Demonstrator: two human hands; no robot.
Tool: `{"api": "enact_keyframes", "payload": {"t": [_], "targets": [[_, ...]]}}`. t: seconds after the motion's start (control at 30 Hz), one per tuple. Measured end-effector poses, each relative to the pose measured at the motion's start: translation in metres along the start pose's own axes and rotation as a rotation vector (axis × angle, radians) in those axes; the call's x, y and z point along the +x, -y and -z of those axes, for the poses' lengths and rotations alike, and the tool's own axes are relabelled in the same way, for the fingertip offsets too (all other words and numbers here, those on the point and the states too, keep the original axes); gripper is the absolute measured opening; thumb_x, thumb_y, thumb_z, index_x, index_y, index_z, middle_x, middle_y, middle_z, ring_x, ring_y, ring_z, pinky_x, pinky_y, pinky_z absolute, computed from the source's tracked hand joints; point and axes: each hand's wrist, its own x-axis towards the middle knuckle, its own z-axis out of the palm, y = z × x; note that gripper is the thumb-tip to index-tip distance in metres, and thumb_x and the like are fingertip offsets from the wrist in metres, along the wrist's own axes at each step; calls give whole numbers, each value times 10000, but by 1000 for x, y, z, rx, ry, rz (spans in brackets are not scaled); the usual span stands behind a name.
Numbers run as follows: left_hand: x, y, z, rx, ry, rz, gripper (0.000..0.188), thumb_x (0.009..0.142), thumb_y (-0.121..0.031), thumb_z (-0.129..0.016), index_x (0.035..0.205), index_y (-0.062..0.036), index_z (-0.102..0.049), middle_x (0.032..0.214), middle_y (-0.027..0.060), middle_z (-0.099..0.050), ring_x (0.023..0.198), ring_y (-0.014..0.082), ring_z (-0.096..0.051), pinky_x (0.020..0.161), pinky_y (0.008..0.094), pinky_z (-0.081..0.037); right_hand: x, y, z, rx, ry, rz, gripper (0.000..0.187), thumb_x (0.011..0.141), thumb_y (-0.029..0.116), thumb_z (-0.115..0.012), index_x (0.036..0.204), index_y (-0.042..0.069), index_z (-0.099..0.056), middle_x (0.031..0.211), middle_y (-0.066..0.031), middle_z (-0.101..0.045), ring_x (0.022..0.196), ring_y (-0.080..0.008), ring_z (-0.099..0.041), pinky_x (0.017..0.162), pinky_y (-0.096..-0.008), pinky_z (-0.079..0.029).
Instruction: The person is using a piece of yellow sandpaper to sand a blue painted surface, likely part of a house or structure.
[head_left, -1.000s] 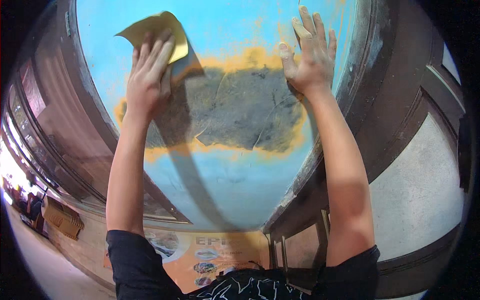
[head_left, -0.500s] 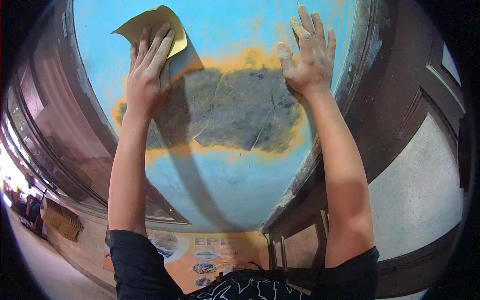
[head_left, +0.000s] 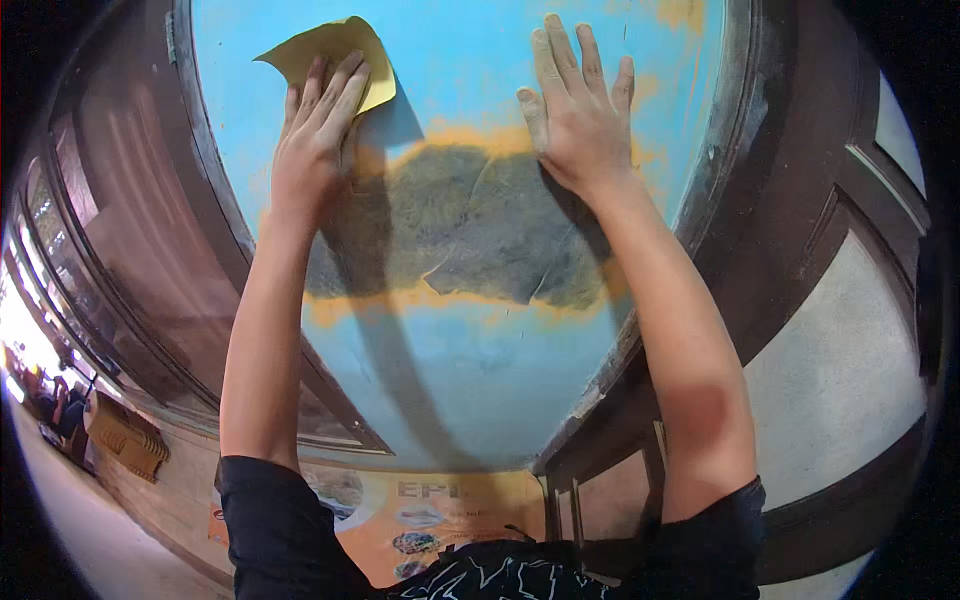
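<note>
Yellow thin, flexible rectangular sheet lies against the upper left of a light-blue painted flat panel, its upper-left corner curling outward. The person's left hand covers the sheet's lower part; its fingers are extended, laid flat over the sheet, with narrow gaps between them. The right hand rests to the right, well apart from the sheet; its fingers are spread on the blue surface, thumb out to the left. Below and between the hands, the panel shows an irregular dark-grey patch with visible cracks, edged by an uneven orange margin. A dark brown frame borders the panel at the right.
</note>
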Motion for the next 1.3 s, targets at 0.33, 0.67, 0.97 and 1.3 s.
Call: {"api": "enact_keyframes", "payload": {"t": [0.33,0.67,0.97,1.3], "targets": [[-29,-82,-11,-74,207,-161,568,867,-75,-585,1431,-129,-604,1466,70,-594,1490,321,-434,1237,530,-313,-16,-26,21,14,-40,-92,672,989,354,-545,1596,117,-381,1699,-75,-311,1568,-338,-265,1242,-633,-153],[3,-100,-23,-34,42,-19,530,912,-37,-602,1438,-103,-585,1540,68,-542,1489,360,-428,1191,574,-346,-30,-52,40,29,124,-133,700,994,328,-508,1605,34,-335,1705,-133,-282,1581,-362,-220,1254,-634,-128],[2,32,7,32,6,-9,521,900,-28,-590,1417,-87,-590,1474,90,-591,1457,377,-459,1168,563,-360,32,39,5,131,152,-179,690,993,327,-525,1599,44,-358,1708,-123,-278,1580,-350,-223,1253,-630,-124],[-47,0,14,-5,234,-58,485,952,-63,-578,1435,-100,-580,1527,65,-552,1495,337,-421,1209,543,-354,27,38,-1,67,78,-127,699,967,329,-548,1578,29,-388,1695,-127,-310,1564,-355,-266,1246,-627,-149]]}}
